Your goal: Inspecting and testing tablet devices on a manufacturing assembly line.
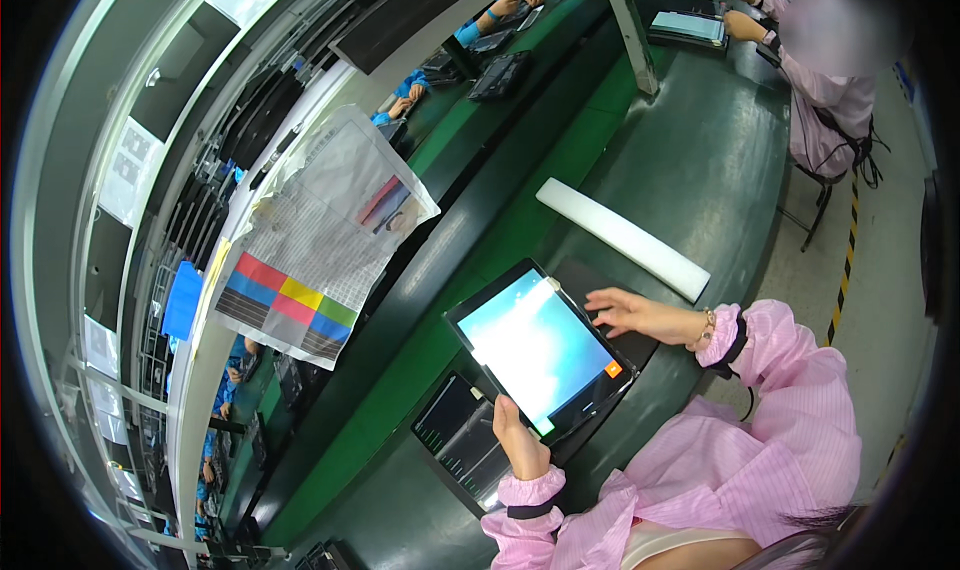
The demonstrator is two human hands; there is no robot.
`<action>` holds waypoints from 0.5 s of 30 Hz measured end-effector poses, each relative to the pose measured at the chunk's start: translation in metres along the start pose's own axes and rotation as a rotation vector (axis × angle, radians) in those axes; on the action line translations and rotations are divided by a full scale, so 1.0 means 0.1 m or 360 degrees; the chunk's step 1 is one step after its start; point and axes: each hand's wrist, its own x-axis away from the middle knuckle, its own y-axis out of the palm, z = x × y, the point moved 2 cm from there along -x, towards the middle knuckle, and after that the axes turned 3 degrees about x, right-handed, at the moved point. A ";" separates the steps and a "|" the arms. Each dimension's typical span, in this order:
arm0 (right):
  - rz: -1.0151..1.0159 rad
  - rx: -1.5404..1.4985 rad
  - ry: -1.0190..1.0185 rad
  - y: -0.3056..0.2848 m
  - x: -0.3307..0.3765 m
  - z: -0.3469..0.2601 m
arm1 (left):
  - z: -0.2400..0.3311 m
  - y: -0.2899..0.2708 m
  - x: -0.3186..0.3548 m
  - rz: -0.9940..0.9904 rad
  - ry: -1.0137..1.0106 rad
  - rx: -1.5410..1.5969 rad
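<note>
A tablet point(530, 345) with a brightly lit screen is tilted in front of me over the green bench. My left hand point(518, 440) grips its near left edge, thumb along the border and the other fingers hidden. At the tablet's right side, my right hand point(640, 315) has its fingers spread and holds nothing; whether a fingertip touches the edge I cannot tell. Partly under the lit tablet, to the left, lies a second device with a dark screen point(450, 420). A dark flat pad or panel point(580, 278) shows behind the tablet's right edge.
A long white foam strip point(625, 238) lies on the bench point(700, 140) beyond my right hand. A printed sheet with colour blocks point(320, 240) hangs at left. A co-worker in pink point(825, 120) sits at the far right, near another tablet point(688, 28). A metal post point(630, 35) stands at the back.
</note>
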 end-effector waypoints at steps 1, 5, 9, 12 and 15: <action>0.0025 0.0073 -0.0069 0.01 -0.04 -0.10 | 0.06 -0.02 0.06 -0.0036 0.0021 0.0046; 0.0041 0.0115 -0.0608 0.24 -0.19 -0.61 | 0.29 -0.12 0.30 -0.0154 -0.0016 0.0229; -0.0005 0.0069 -0.0931 0.59 -0.15 -1.03 | 0.42 -0.25 0.52 -0.0217 -0.0054 0.0271; 0.0048 0.0177 -0.1072 0.85 -0.09 -1.22 | 0.43 -0.37 0.62 -0.0190 -0.0032 0.0331; 0.0049 0.0279 -0.0983 1.03 -0.04 -1.30 | 0.43 -0.49 0.68 -0.0165 -0.0005 0.0380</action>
